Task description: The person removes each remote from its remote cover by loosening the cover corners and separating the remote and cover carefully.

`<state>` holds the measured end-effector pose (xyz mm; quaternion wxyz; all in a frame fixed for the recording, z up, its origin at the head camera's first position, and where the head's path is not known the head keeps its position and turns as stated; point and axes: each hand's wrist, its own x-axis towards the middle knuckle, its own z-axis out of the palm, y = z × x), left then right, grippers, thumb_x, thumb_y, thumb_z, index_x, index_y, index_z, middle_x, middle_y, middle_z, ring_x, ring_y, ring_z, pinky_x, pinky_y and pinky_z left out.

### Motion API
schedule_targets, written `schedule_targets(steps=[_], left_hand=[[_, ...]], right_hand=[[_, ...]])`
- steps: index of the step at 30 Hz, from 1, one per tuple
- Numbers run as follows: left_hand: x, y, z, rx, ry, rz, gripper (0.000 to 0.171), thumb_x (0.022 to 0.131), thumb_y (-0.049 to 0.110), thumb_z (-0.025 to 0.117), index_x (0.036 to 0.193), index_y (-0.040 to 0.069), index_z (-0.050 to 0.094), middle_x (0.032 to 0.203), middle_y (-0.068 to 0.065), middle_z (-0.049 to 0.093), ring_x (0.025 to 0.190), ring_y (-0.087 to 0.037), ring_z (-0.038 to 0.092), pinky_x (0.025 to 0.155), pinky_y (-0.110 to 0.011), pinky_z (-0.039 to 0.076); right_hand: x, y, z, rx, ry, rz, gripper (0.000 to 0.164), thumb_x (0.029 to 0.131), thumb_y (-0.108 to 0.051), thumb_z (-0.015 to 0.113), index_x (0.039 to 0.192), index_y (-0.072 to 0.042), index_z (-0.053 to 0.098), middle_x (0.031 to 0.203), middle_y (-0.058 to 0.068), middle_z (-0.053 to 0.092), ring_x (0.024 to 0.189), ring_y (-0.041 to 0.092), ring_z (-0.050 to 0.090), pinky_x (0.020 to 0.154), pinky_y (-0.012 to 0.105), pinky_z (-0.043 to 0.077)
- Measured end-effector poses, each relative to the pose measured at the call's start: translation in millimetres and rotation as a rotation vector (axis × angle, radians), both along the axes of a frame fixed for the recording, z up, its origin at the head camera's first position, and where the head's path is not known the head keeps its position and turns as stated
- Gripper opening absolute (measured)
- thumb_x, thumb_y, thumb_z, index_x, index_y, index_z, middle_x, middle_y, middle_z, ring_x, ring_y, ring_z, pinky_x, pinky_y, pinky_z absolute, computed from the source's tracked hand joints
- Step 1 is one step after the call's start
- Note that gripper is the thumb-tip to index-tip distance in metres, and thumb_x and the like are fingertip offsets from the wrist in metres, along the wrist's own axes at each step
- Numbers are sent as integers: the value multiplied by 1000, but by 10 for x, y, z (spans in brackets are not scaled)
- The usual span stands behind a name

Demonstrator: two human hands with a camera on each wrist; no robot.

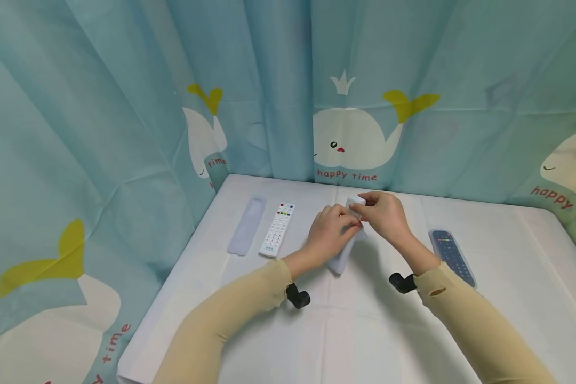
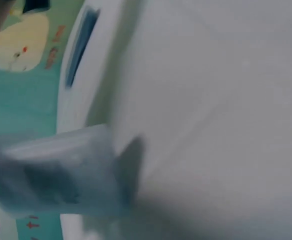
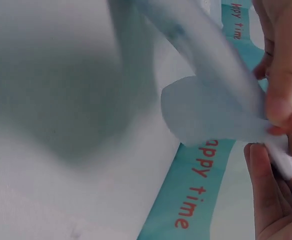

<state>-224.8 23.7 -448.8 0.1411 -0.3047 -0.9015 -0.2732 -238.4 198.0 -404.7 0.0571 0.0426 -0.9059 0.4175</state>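
Over the far middle of the white table, both hands hold one slim remote in a translucent plastic sleeve [image 1: 341, 260]. My left hand [image 1: 328, 234] grips it around the middle, fingers curled over it. At the far end, my right hand [image 1: 383, 212] pinches the white remote's tip [image 3: 285, 166] and sleeve edge between thumb and fingers. A loose flap of the sleeve [image 3: 206, 112] sticks out sideways in the right wrist view. The sleeve's near end [image 2: 61, 172] is large and blurred in the left wrist view. Fingers hide much of the remote.
Left of the hands lie a white remote [image 1: 276, 230] with coloured buttons and a flat translucent sleeve [image 1: 247, 225]. A dark remote in a clear cover [image 1: 453, 258] lies to the right. The white table [image 1: 365, 341] ends at a blue whale-print curtain [image 1: 278, 80].
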Motion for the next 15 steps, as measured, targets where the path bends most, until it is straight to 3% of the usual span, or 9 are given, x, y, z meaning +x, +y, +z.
schedule_targets(steps=[7, 11, 15], left_hand=[[126, -51, -151, -115, 47, -33, 11, 100, 34, 69, 103, 29, 78, 105, 9, 58, 91, -10, 50, 75, -23, 38], [141, -76, -184, -87, 23, -36, 10, 100, 33, 69, 104, 29, 78, 104, 10, 59, 91, -9, 50, 76, -23, 40], [120, -83, -176, -10, -67, -53, 11, 100, 28, 69, 109, 25, 76, 103, 10, 60, 92, -7, 53, 79, -20, 43]], right_hand=[[-15, 30, -43, -61, -24, 15, 43, 98, -20, 71, 133, 4, 65, 112, 23, 70, 83, 29, 75, 62, 24, 54], [-32, 26, -55, -119, -39, 48, 42, 98, -17, 71, 134, 3, 64, 116, 23, 68, 94, 32, 73, 70, 29, 60], [-31, 67, -55, -164, -63, 89, 43, 98, -18, 71, 135, 3, 63, 118, 23, 67, 103, 33, 69, 76, 31, 61]])
